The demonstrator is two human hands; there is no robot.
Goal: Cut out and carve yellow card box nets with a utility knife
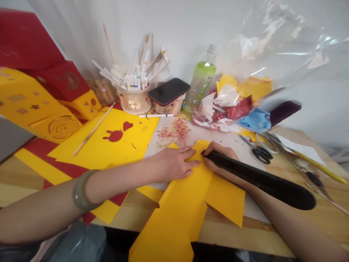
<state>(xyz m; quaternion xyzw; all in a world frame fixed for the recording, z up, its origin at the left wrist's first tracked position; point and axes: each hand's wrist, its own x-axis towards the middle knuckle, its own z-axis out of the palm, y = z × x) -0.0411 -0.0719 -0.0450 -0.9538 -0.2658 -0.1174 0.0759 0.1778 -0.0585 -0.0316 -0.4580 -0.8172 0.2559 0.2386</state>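
My left hand (pixel 174 164) lies with fingers spread and flat on a yellow folded cardstock piece (pixel 182 203), a cut-out with flaps that hangs over the table's front edge. My right hand (pixel 222 154) is closed around a long black tapered tool (pixel 261 178), whose kind I cannot make out. The tool's narrow end points at the card's upper part, just right of my left fingertips. Its thick rounded end reaches toward the lower right. One card flap (pixel 226 200) sticks out below my right hand. The exact tip contact is hard to see.
Yellow sheets (pixel 131 145) with red cut-outs and a wooden stick (pixel 94 129) lie left, near red and yellow boxes (pixel 35 102). Behind stand a pen holder (pixel 135 100), a phone (pixel 169 91), a green bottle (pixel 201 80) and a plastic bag of scraps (pixel 231 105). Scissors (pixel 260 153) lie right.
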